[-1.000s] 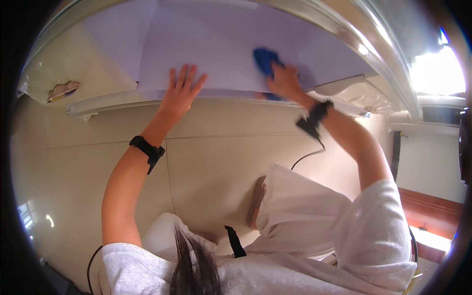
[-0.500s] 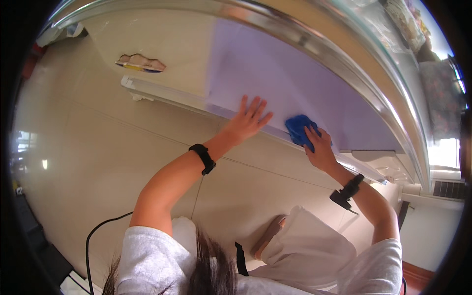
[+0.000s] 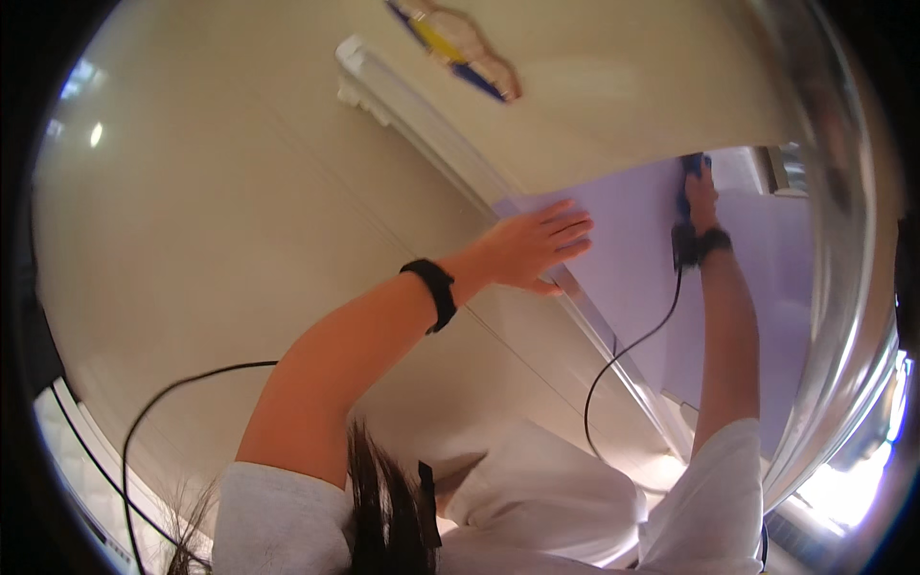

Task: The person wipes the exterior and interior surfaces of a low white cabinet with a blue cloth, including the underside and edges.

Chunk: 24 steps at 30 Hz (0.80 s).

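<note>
My left hand lies flat, fingers spread, on the near edge of a pale purple panel, by its corner. A black band circles that wrist. My right hand reaches higher up the same panel and presses a blue cloth against it, near the panel's upper edge. The right wrist carries a black strap with a dark cable hanging down from it. Only part of the cloth shows above the fingers.
A white rail runs diagonally along the panel's edge across a beige tiled surface. A flat yellow-and-blue shape sits at the top. A curved shiny metal rim borders the right side. My white clothing fills the bottom.
The view has swung, so the panel now sits to the right. My right hand with the cloth has moved farther up the panel, away from my left hand, which stays flat at the edge.
</note>
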Each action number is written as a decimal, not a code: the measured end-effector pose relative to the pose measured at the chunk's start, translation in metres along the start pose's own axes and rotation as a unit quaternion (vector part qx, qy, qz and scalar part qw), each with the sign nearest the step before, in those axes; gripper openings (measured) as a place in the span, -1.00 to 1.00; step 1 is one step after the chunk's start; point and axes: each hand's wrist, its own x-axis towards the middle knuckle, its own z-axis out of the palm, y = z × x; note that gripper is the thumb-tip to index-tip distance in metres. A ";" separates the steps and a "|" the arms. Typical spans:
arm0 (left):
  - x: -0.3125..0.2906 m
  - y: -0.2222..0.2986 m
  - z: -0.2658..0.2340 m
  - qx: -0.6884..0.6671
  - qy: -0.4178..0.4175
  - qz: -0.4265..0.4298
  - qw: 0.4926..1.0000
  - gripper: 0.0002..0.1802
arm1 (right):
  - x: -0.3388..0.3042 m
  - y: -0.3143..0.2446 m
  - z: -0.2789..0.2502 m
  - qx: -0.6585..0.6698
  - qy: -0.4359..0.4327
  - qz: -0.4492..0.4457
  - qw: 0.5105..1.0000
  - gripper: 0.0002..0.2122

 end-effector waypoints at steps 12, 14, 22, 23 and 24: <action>-0.013 0.011 0.000 -0.001 0.046 0.003 0.999 -0.32 | 0.083 -0.064 0.014 -0.124 -0.026 -0.069 0.990 -0.51; -0.006 0.011 -0.001 -0.025 0.020 0.015 0.999 -0.32 | 0.084 -0.055 0.014 -0.148 -0.023 -0.073 0.986 -0.52; -0.018 0.022 0.006 0.004 0.025 0.008 1.000 -0.38 | -0.068 -0.127 0.034 -0.099 -0.002 -0.290 0.952 -0.55; -0.013 0.028 0.005 0.000 0.036 0.015 0.999 -0.39 | -0.103 -0.121 0.017 -0.067 0.013 -0.327 0.943 -0.53; -0.016 0.034 0.005 -0.015 0.035 0.031 0.999 -0.41 | -0.141 -0.123 0.010 -0.035 0.020 -0.372 0.927 -0.51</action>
